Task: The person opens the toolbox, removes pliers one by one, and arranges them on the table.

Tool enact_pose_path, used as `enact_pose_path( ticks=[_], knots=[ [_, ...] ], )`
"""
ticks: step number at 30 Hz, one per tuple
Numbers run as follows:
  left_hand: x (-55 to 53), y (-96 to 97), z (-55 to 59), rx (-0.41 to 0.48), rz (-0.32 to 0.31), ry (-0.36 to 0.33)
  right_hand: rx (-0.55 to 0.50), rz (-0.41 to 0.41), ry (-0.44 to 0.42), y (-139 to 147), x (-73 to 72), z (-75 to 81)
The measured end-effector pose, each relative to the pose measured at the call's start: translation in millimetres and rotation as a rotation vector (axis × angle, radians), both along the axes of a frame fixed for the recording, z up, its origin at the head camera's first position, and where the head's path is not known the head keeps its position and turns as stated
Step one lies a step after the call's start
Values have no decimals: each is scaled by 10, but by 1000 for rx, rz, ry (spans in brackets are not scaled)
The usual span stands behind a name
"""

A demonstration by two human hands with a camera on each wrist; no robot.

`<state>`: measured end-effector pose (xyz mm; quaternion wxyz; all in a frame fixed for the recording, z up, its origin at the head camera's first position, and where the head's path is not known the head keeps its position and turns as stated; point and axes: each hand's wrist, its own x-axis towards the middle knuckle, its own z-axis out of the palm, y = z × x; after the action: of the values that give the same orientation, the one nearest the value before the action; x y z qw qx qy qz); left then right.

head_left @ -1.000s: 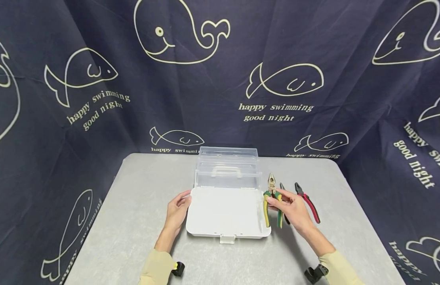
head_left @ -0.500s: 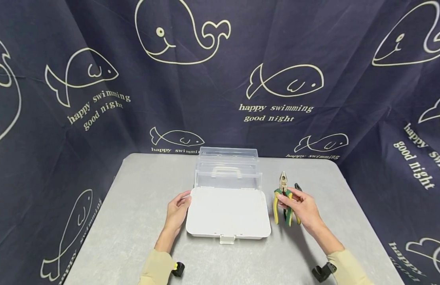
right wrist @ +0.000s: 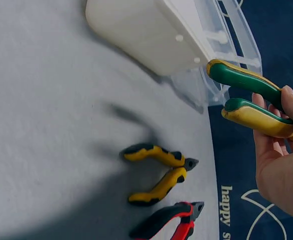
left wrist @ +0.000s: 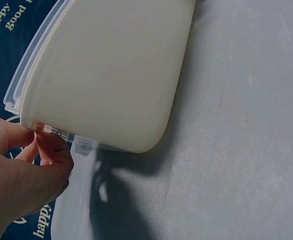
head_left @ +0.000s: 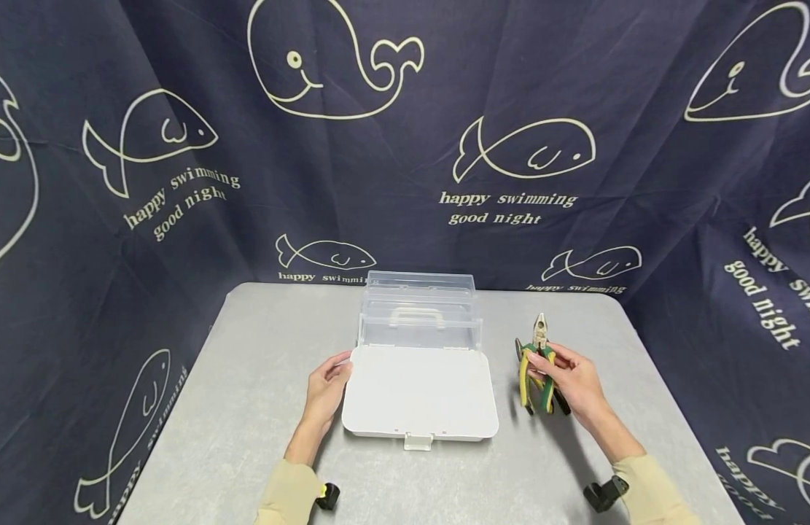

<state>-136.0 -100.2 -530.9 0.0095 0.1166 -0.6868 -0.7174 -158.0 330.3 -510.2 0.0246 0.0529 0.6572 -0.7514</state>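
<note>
A white plastic storage box (head_left: 421, 390) lies mid-table, its clear lid (head_left: 418, 299) with a handle swung up behind it. My left hand (head_left: 329, 386) pinches the box's rim at the left side, thumb against fingers (left wrist: 56, 155) in the left wrist view. Right of the box, my right hand (head_left: 575, 379) grips combination pliers (head_left: 540, 335) with green and yellow handles, tip pointing away, held above the table. Below them lie yellow-and-black pliers (right wrist: 169, 156), partly covered in the head view. Red-and-black pliers (right wrist: 159, 219) lie beside those; in the head view my hand hides them.
The grey table (head_left: 267, 328) has its far edge against a dark blue curtain (head_left: 405, 182) printed with whales and fish. A white latch (head_left: 418, 440) juts from the box's front. Black wrist cameras (head_left: 604, 494) sit on both wrists.
My right hand has carried the combination pliers rightward, from the box's right edge to above the yellow-and-black pliers. The left hand and the box have stayed put.
</note>
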Motion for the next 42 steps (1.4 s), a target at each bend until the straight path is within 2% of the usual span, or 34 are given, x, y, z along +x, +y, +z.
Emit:
enact_pose_path(
  ticks=[4, 10, 13, 23, 30, 37, 42],
  knots=[
    [-22, 7, -25, -3, 2, -23, -25, 0, 9, 79, -23, -16],
    [-114, -25, -271, 13, 17, -26, 1, -14, 33, 201, -69, -42],
    [-131, -28, -332, 18, 27, -21, -13, -22, 34, 262, -89, -52],
    [-126, -41, -339, 23, 21, -2, 27, -64, 16, 469, -140, -66],
    [-159, -81, -350, -26, -5, -29, 191, -100, -42, 609, -169, -31],
    [-166, -90, -336, -38, -12, -37, 89, -97, 13, 760, -195, -99],
    [-166, -91, -343, -28, -11, -33, 135, -95, 3, 866, -196, -109]
  ],
)
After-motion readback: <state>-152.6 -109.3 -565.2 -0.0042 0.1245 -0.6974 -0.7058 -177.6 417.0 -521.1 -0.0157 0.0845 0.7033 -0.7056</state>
